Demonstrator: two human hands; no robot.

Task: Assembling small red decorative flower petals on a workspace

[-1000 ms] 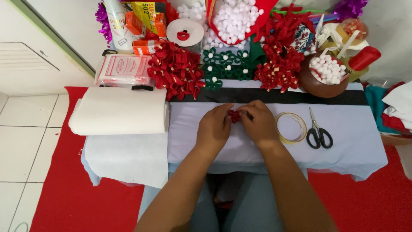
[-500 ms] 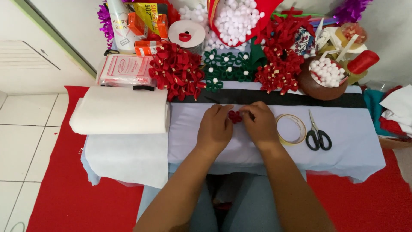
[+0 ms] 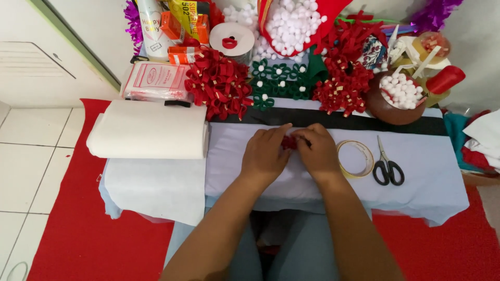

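Both hands pinch one small red felt piece (image 3: 289, 142) between them, fingertips pressed together on it. Left hand (image 3: 265, 153) grips its left side, right hand (image 3: 317, 152) its right; the two hands touch at the fingers. Piece sits just above the surface (image 3: 416, 171), mid-width, nearer the far edge than the near one. Most of it is hidden by the fingers, so its exact shape can't be told.

Surface is covered in pale cloth, with a black strip (image 3: 364, 120) running along the far edge.

Just right of the right hand: clear tape roll (image 3: 355, 158) lying flat, then black-handled scissors (image 3: 387, 165), blades pointing to the far edge.

Left end of the surface: white felt roll (image 3: 148, 130), lying lengthwise, its loose sheet hanging over the near edge.

Beyond the far edge:
- pile of red ribbon bows (image 3: 219, 88), left of centre
- green felt flowers (image 3: 278, 83) with white centres, middle
- second red bow pile (image 3: 344, 88), right of centre
- brown bowl (image 3: 393, 106) of white pompoms, far right corner

Red mat (image 3: 78, 229) on the floor below.
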